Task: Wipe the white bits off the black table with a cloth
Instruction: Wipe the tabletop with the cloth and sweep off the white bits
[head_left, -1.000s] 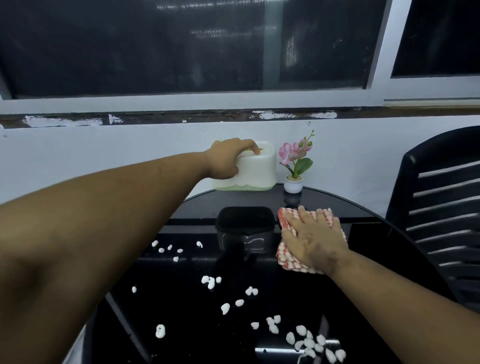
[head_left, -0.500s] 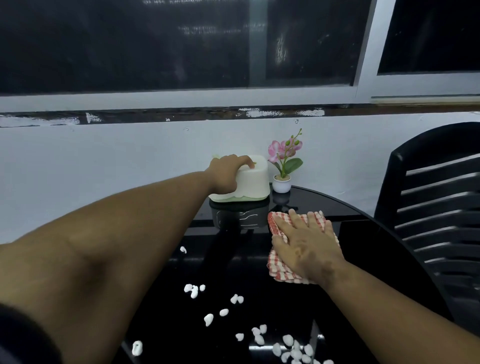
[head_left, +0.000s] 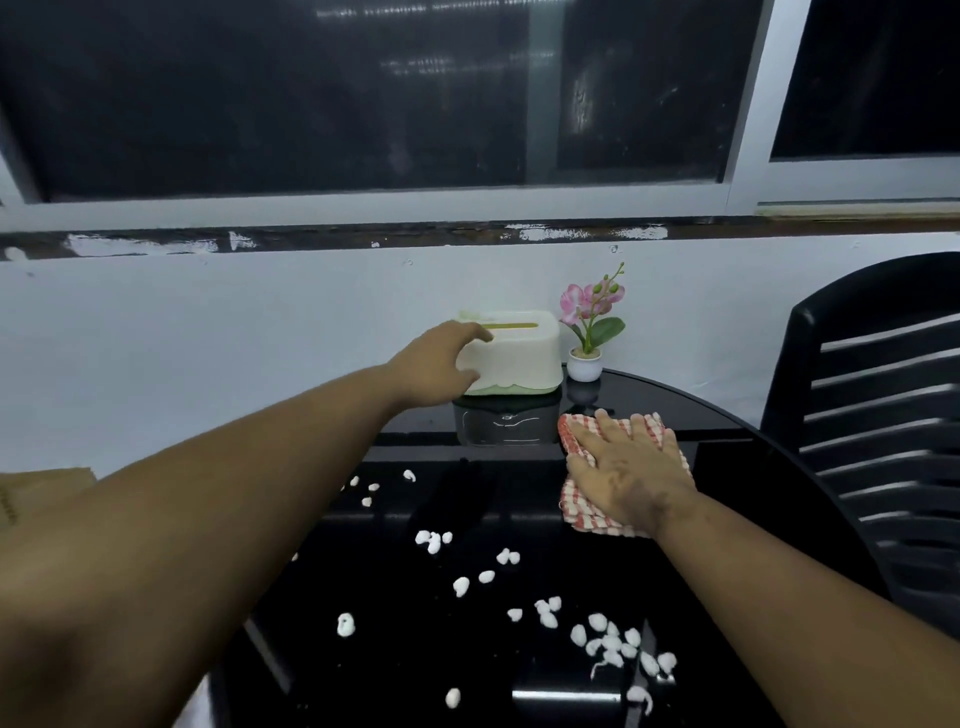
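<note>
Several white bits lie scattered over the glossy black table, thickest at the near right, with smaller groups toward the middle. A red-and-white checked cloth lies flat at the table's far right. My right hand presses palm-down on it with fingers spread. My left hand reaches to the left end of a white tissue box with a green base, fingers on its top and thumb low on its front. The box stands at the table's back edge.
A small white pot with a pink orchid stands right of the box. A black slatted chair is close on the right. A white wall and dark windows lie behind. A tan cardboard piece shows at the left.
My left hand has slid back toward the box's left end, and its fingers look looser. My right hand and the cloth stay in about the same spot.
</note>
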